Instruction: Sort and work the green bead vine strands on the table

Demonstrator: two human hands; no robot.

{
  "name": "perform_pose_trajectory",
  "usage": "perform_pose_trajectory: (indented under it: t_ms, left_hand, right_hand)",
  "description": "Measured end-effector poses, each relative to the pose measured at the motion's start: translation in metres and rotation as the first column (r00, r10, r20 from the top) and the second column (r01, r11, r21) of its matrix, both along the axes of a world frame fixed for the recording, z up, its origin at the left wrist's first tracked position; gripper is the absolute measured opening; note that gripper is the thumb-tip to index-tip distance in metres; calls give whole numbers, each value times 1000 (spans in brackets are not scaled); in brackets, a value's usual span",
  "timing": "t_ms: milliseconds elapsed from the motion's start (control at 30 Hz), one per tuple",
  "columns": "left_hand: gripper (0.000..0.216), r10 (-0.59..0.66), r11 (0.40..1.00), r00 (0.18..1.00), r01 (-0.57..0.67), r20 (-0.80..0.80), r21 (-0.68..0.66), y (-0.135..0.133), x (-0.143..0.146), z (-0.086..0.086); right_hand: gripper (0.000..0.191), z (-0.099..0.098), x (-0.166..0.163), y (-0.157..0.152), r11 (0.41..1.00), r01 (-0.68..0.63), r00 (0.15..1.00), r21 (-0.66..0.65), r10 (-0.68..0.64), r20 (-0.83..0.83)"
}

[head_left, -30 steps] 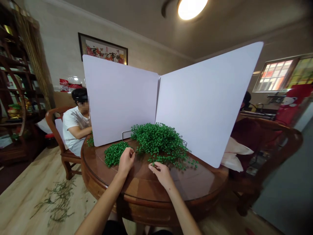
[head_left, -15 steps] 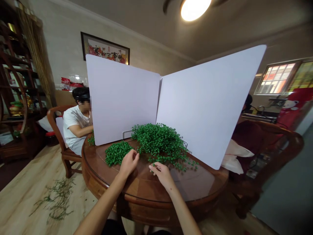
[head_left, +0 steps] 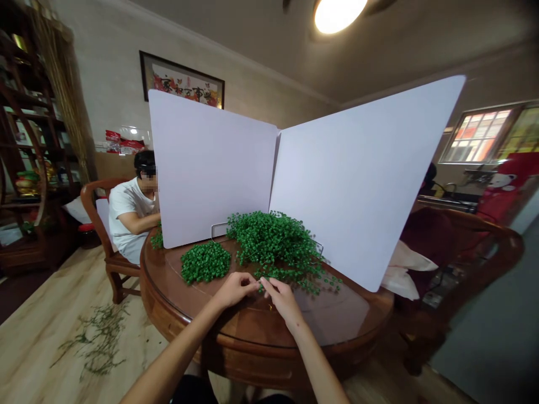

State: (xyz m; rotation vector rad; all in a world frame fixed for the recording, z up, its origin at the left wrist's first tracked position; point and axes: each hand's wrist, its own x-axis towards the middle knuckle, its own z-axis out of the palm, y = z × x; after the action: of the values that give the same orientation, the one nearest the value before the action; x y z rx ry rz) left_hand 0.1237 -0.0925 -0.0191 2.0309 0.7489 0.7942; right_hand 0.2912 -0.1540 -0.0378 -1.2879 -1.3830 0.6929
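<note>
A big heap of green beaded sprigs [head_left: 275,247] lies at the back of the round wooden table [head_left: 328,320]. A smaller green pile [head_left: 205,262] sits to its left. My left hand [head_left: 236,289] and my right hand [head_left: 281,297] meet fingertip to fingertip at the near edge of the big heap. Both hands pinch a thin green sprig [head_left: 260,284] between them.
Two white boards [head_left: 353,185] stand upright behind the heaps. A person in a white shirt [head_left: 128,216] sits on a wooden chair at the table's left. Green stem scraps [head_left: 99,339] litter the floor on the left. A dark armchair [head_left: 458,252] stands at the right.
My left hand has left the small pile and moved right to meet my right hand. The right hand has stayed almost in place.
</note>
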Motion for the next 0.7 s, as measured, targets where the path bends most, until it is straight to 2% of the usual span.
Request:
perform_pose_trajectory:
  t_ms: [133, 267, 333, 567, 700]
  left_hand:
    - [35, -23, 1000, 1000, 23, 7, -21, 0, 0, -2]
    - [32, -19, 1000, 1000, 19, -7, 12, 0, 0, -4]
    - [31, -22, 999, 1000, 22, -4, 25, 0, 0, -5]
    - [29, -91, 996, 996, 91, 3, 18, 1, 0, -7]
    - [33, -87, 996, 996, 87, 2, 8, 0, -1, -6]
  right_hand:
    - [60, -2, 0, 3, 996, 56, 995, -65, -61, -78]
    - [52, -7, 3, 4, 997, 18, 1000, 79, -19, 9]
    - [48, -8, 4, 4, 994, -17, 1000, 104, 16, 5]
    - [47, -9, 2, 6, 995, -56, 975, 84, 73, -209]
    - [38, -10, 1, 6, 991, -44, 970, 125, 72, -230]
